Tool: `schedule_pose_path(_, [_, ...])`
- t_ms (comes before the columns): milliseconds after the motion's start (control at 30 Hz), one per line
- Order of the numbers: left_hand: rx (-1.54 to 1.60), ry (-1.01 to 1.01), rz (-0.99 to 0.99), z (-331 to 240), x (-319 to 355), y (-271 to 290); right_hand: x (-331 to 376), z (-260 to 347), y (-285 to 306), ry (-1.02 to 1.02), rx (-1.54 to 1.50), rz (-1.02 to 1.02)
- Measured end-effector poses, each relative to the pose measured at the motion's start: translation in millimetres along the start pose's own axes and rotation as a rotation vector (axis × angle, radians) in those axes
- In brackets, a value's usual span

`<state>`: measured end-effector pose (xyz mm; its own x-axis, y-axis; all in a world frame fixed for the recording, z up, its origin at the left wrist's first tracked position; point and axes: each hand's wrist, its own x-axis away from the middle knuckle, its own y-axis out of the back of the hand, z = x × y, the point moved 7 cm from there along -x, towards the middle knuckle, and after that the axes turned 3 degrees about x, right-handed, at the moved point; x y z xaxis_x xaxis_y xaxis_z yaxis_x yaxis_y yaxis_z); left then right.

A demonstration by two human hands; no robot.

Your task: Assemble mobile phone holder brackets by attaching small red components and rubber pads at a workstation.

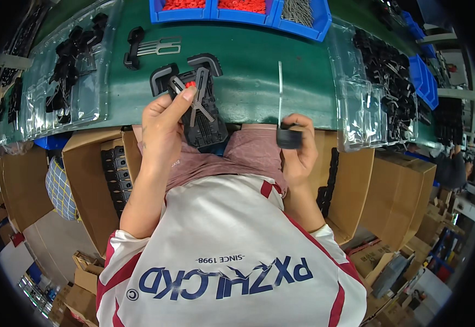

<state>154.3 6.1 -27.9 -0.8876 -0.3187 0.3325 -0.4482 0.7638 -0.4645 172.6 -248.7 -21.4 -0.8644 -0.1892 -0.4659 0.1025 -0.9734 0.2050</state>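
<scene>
My left hand (164, 120) is closed at the left side of a black plastic holder (204, 122), its thumb on a small red piece (190, 84). Two toothed metal strips (198, 106) cross over the holder's face, and two padded black arms stick out at its far end. The holder leans at the bench's near edge, above my lap. Curled in my right hand (301, 150) is a black plastic clamp arm (289, 136) with a thin metal strip (280, 87) pointing away from me. A similar clamp arm with flat metal prongs (158, 46) lies on the bench, far left.
Blue bins (240, 17) at the back hold red pieces and metal pins. Clear plastic trays of black parts stand on the green bench (248, 60), left (98, 82) and right (352, 103). Open cardboard boxes (87, 185) flank my legs; the nearer ones contain black parts.
</scene>
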Motion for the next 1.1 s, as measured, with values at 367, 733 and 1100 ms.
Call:
schedule_pose_path(367, [-0.010,0.032,0.042,9.5,3.8,-10.2,44.0,-35.2,43.2,-0.199,0.540,-0.403])
schedule_pose_path(733, [0.004,0.054,0.081,13.7,9.9,-12.4,106.5,-160.9,3.5,-0.786,-1.115,-1.039])
schedule_pose_path(1100, [0.023,0.054,0.065,15.4,7.4,-2.0,108.2,-153.4,6.1,-0.939,-1.334,-0.953])
